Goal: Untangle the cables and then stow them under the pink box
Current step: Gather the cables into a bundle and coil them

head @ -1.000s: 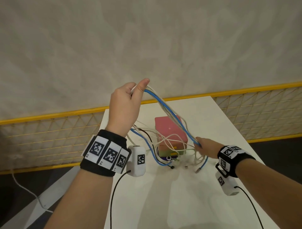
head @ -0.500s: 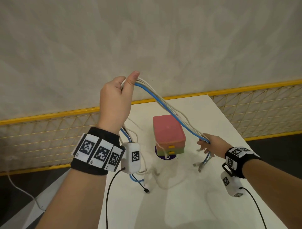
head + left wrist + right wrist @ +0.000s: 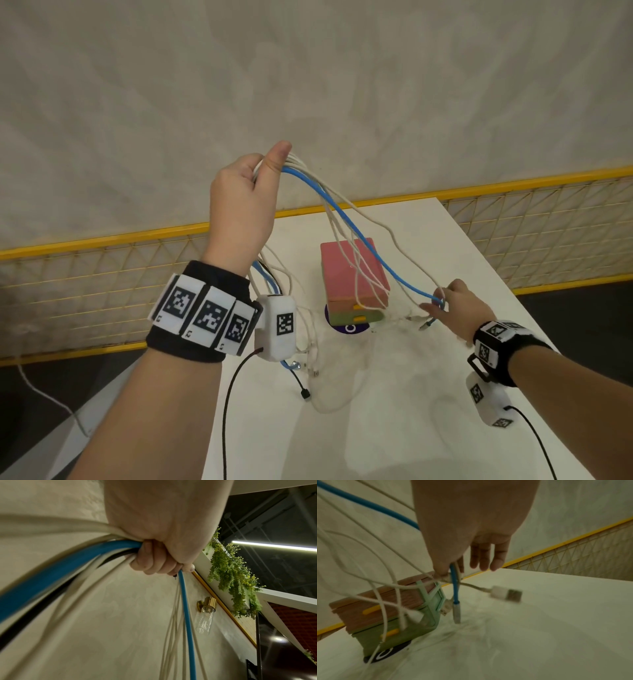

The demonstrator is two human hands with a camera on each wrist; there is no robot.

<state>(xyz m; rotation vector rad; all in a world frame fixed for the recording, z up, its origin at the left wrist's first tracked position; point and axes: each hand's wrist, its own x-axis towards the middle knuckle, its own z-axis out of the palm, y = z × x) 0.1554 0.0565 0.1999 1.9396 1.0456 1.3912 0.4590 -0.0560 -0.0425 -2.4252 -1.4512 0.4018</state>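
— What are the cables like?

— Mostly thin, round white cords, plus one thicker blue cable with a smooth rubbery jacket and a black one seen from the left wrist. They hang in loose, crossing loops. The blue one ends in a slim metallic plug; a white cord ends in a flat USB plug, blurred.

— And the pink box?

— A squat rectangular box with a matte pink top, stacked on a green one, each with a small yellow tab on the front. They stand on a dark round disc near the middle of the table, with several white loops draped in front of them.

— The surface and room?

— A smooth white tabletop, faintly smudged. Behind it runs a yellow-framed wire-mesh fence under a pale plastered wall. The left wrist view shows a brass wall lamp with a glass shade and trailing green foliage.

— The hands?

— The left hand is raised high, fingers curled tight round the whole bundle, thumb pressed over the top. The right hand is low, just right of the box, pinching the blue cable and a few white cords near their ends between thumb and forefinger; its other fingers hang loosely extended. The plugs dangle just above the table.
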